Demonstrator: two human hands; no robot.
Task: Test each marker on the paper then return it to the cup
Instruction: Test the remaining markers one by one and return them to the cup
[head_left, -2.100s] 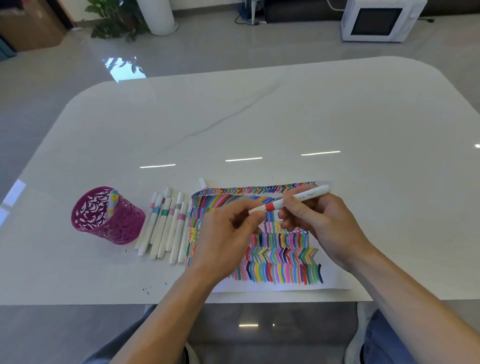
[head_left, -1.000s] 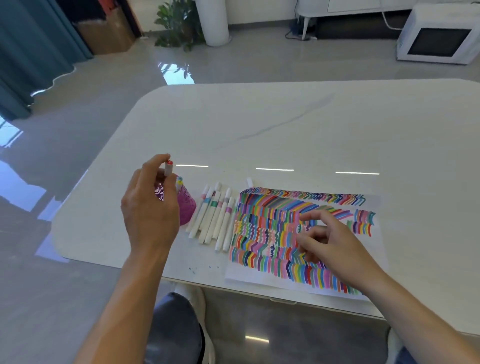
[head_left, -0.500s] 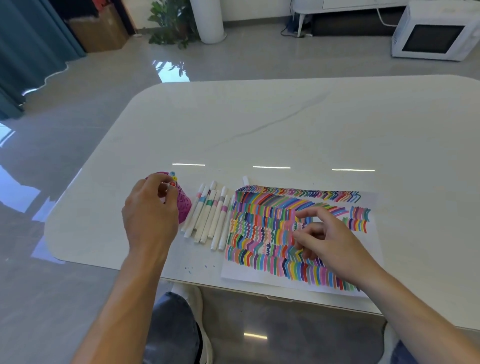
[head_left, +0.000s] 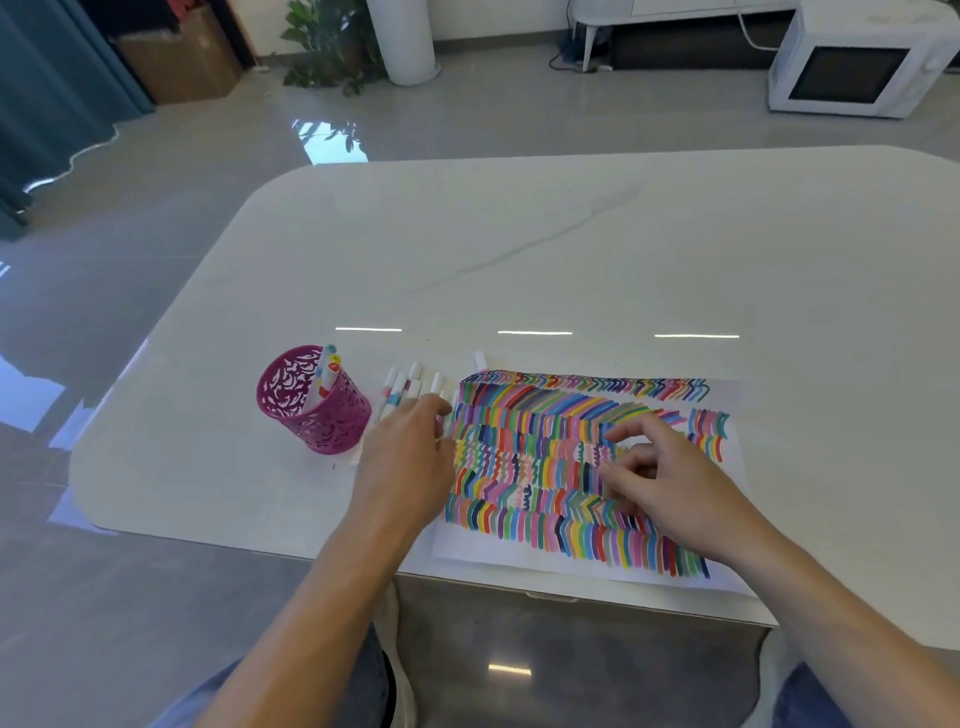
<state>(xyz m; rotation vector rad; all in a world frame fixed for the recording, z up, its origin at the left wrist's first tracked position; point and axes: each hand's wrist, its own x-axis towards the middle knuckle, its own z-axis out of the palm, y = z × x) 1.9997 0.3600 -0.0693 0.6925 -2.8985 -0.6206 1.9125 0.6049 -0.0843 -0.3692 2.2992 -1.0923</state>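
Table (head_left: 571, 249): white top, rounded corners, a faint grey vein across it. Near the near-left corner stands the cup (head_left: 332, 426), magenta with a cut-out pattern, upright. Three markers in the cup (head_left: 328, 366) lean against its right wall, with blue, yellow and red caps uppermost. Just right of the cup a row of loose markers (head_left: 397, 387) lies flat on the table, white barrels with coloured bands, side by side, their far ends pointing at the far edge. Left hand (head_left: 408, 462) lies over the near part of that row, palm down, fingers stretched forward and touching the barrels; fingertips blurred, no finger seen curled round a marker. Paper (head_left: 519, 564) lies right of the row along the near edge, covered with rows of short multicoloured strokes; its left edge is beside the outermost loose marker. Right hand (head_left: 670, 483) rests on the middle of the paper, forefinger partly extended, other fingers loosely curled, grasping nothing. On the floor beyond the far-right corner sits a white microwave (head_left: 852, 62).
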